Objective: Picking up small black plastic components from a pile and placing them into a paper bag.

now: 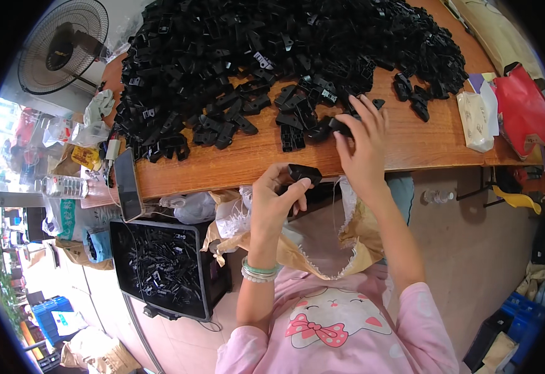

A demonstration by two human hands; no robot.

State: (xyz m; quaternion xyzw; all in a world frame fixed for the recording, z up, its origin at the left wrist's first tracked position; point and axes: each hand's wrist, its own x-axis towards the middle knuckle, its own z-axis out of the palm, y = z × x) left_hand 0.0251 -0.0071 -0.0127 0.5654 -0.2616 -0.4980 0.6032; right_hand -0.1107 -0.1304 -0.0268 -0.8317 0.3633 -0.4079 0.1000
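My left hand (277,194) is closed just off the table's front edge, pinching a small black plastic part (303,174) between thumb and fingers. Over the table, my right hand (363,140) has its thumb and index finger around another black part (342,127), while its other fingers stretch forward. A big heap of similar black plastic parts (272,43) covers most of the wooden tabletop (222,163), with loose ones scattered along its near side. Below my hands, a tan woven sack (353,265) with a frayed edge lies open across my lap.
A black crate (204,274) of small dark pieces stands below the table at left. A phone (128,186) leans at the table's left end, near a fan (63,47). At right lie a white packet (474,121) and a red bag (525,112). A bottle (438,196) is beneath.
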